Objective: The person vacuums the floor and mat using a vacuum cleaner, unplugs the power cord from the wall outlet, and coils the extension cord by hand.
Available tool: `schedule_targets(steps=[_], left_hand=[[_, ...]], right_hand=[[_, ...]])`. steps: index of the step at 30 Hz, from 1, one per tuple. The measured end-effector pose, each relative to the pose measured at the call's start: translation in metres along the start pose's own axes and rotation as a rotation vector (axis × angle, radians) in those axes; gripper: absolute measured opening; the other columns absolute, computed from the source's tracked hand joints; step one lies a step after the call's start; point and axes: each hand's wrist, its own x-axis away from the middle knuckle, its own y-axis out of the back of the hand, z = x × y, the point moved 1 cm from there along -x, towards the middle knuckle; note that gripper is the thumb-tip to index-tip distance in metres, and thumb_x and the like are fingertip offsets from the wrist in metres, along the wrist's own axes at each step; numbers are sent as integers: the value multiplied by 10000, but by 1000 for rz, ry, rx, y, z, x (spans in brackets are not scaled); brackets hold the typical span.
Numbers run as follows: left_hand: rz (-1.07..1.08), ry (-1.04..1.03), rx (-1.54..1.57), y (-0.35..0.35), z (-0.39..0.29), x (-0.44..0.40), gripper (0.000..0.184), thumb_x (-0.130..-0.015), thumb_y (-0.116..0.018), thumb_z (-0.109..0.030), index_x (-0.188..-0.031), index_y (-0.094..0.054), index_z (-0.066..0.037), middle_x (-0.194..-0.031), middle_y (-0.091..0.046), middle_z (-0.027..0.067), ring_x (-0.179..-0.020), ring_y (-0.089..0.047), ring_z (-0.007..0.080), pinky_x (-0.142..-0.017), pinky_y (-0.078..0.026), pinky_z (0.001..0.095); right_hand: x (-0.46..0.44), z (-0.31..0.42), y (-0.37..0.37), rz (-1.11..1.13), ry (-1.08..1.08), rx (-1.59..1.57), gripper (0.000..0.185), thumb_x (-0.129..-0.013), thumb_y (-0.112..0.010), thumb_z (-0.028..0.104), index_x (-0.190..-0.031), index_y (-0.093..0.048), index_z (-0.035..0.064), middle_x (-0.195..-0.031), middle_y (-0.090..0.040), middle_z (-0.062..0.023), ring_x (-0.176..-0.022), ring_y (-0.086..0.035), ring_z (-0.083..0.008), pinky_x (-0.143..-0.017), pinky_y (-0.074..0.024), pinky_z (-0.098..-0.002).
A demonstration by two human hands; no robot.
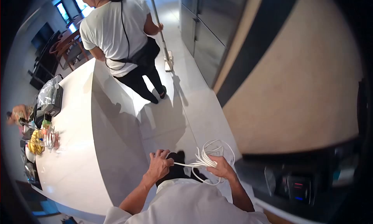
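Observation:
A white cable [203, 158] hangs in loose loops in front of my body, above the floor. My right hand [222, 168] is closed round the gathered coils, with some loops hanging out above and below it. From the coil a single strand runs left to my left hand [160, 162], whose thumb and fingers pinch it. The far end of the cable is hidden.
A white counter [74, 146] curves along my left, bearing bananas [36, 142], a clear glass container [51, 139] and a black case [52, 95]. Ahead, a person [116, 37] holds a long-handled mop [163, 41]. Steel cabinets [206, 33] stand right; another person is far left.

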Motion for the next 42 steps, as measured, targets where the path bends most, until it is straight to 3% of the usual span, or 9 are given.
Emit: schedule_targets(steps=[7, 14, 19, 21, 23, 25, 34, 38, 42], left_hand=[[-308, 301, 263, -14, 127, -245, 218, -817, -649, -207, -1031, -691, -215, -1280, -515, 154, -1142, -465, 333, -819, -382, 492], [-424, 82, 289, 163, 244, -512, 760, -731, -687, -127, -1410, -349, -82, -1423, -358, 205, -1256, -376, 374, -947, -349, 515], [-625, 229, 291, 168, 392, -636, 851, -655, -589, -45, -1435, -251, -7, -1371, -405, 260, -1203, -421, 422, -1025, -343, 444], [-508, 388, 193, 124, 468, -657, 828, -667, -587, -67, -1430, -269, -10, -1360, -408, 267, -1175, -429, 436, -1006, -357, 455], [137, 624, 179, 34, 551, -639, 646, -682, -597, -72, -1300, -432, 25, -1210, -527, 277, -1070, -516, 424, -897, -441, 450], [504, 765, 167, -14, 579, -610, 587, -688, -595, -90, -1246, -452, 24, -1166, -540, 271, -1039, -528, 421, -878, -448, 453], [528, 1341, 469, -13, 619, -674, 351, -715, -588, -174, -1006, -544, 18, -967, -599, 243, -899, -580, 411, -791, -479, 465], [474, 1279, 476, -5, 701, -811, 285, -727, -584, -211, -899, -585, 16, -878, -625, 231, -837, -604, 406, -753, -492, 471], [92, 454, 53, 76, 852, -992, 292, -746, -552, -265, -834, -639, -1, -867, -651, 221, -816, -629, 399, -728, -499, 490]], right_hand=[[-256, 79, 114, -204, 53, -39, 385, -763, -679, 44, -1139, -629, -25, -919, -684, -63, -781, -597, -79, -695, -491, -236], [-455, 151, 215, -493, 8, -364, 320, -801, -674, 47, -1107, -632, -40, -726, -638, 3, -566, -488, -12, -497, -389, -183], [-631, 116, 272, -534, 64, -437, 331, -803, -673, 38, -1121, -625, -42, -841, -686, -45, -687, -573, -48, -612, -466, -202], [-712, 101, 296, -493, 96, -338, 348, -801, -675, 39, -1133, -616, -48, -905, -697, -72, -791, -600, -77, -715, -486, -228], [-799, 96, 333, -460, 75, -380, 379, -786, -696, 71, -1137, -613, -45, -937, -698, -95, -847, -605, -92, -762, -487, -254], [-889, 81, 366, -569, 265, -231, 279, -802, -669, 35, -1072, -646, -34, -779, -642, 7, -645, -507, -10, -544, -418, -187], [-1163, 130, 435, -360, -32, -492, 196, -806, -672, 49, -991, -654, -17, -588, -531, 41, -466, -428, -23, -400, -329, -208], [-1301, 137, 492, -345, -51, -367, 244, -803, -690, 78, -1022, -650, -22, -643, -578, 35, -519, -480, -31, -449, -384, -213], [-1405, 215, 537, -419, 10, -506, 237, -789, -701, 72, -1003, -653, -18, -591, -546, 39, -486, -466, -28, -424, -358, -203]])
